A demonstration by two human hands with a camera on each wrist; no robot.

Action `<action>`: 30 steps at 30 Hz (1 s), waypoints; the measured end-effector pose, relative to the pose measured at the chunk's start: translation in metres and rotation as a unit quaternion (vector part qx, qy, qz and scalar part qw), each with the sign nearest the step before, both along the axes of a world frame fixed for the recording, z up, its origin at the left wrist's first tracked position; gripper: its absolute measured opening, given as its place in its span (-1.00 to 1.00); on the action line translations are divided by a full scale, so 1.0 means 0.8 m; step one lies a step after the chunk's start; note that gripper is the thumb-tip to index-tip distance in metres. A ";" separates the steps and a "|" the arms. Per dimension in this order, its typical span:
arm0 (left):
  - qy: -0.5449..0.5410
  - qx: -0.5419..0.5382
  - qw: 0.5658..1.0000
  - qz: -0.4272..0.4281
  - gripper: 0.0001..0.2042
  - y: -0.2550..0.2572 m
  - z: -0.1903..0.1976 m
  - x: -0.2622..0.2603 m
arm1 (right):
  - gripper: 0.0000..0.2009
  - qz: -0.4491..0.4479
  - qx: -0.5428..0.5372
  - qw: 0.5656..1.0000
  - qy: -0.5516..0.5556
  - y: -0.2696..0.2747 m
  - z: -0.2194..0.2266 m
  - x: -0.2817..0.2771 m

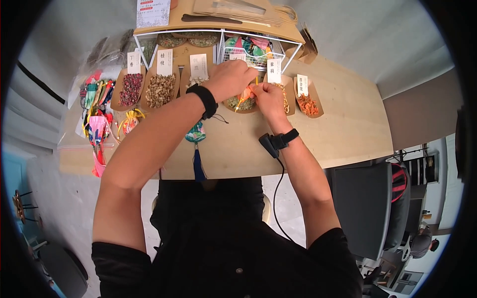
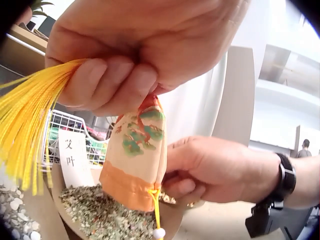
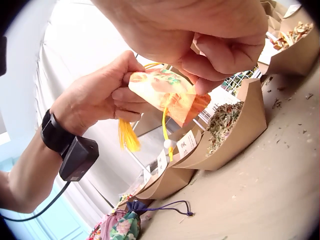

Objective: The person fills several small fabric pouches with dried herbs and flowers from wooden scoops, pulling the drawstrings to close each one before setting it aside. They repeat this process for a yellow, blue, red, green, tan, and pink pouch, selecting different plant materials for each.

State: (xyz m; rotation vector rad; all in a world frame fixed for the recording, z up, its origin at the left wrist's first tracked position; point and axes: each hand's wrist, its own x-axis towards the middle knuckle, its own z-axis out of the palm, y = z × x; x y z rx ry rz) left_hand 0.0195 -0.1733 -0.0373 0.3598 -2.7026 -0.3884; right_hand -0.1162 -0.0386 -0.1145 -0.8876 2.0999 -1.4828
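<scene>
A small cream and orange drawstring sachet pouch (image 2: 135, 155) hangs upside down, its mouth low. My left hand (image 1: 231, 78) grips its tassel end, and a yellow tassel (image 2: 35, 125) spills out past the curled fingers. At the lower side, my right hand (image 1: 271, 101) pinches the fabric near the mouth; the pouch hides part of those fingers. A yellow cord with a white bead (image 2: 159, 233) dangles from the mouth. Below is chopped dried herb (image 2: 95, 212) in a brown paper tray (image 3: 255, 112).
Paper trays of rosebuds (image 1: 130, 89), brown pieces (image 1: 160, 92) and orange dried petals (image 1: 308, 105) line the table (image 1: 348, 129). A green pouch (image 1: 196, 132) with a navy tassel lies near the front edge. Several pouches and tassels heap at left; a white wire rack (image 1: 179, 31) stands behind.
</scene>
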 end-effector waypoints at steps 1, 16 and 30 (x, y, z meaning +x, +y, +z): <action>-0.030 0.031 0.999 0.006 -0.71 0.003 0.003 0.001 | -0.71 -0.001 0.014 1.000 0.006 0.003 0.009 0.006; 0.004 0.151 0.987 0.052 -0.53 0.007 0.029 0.027 | -0.73 0.008 -0.003 1.000 -0.019 0.005 0.022 0.009; 0.162 0.255 0.949 0.089 -0.73 -0.043 0.061 0.202 | -0.75 0.108 -0.044 0.929 0.350 -0.011 0.041 0.021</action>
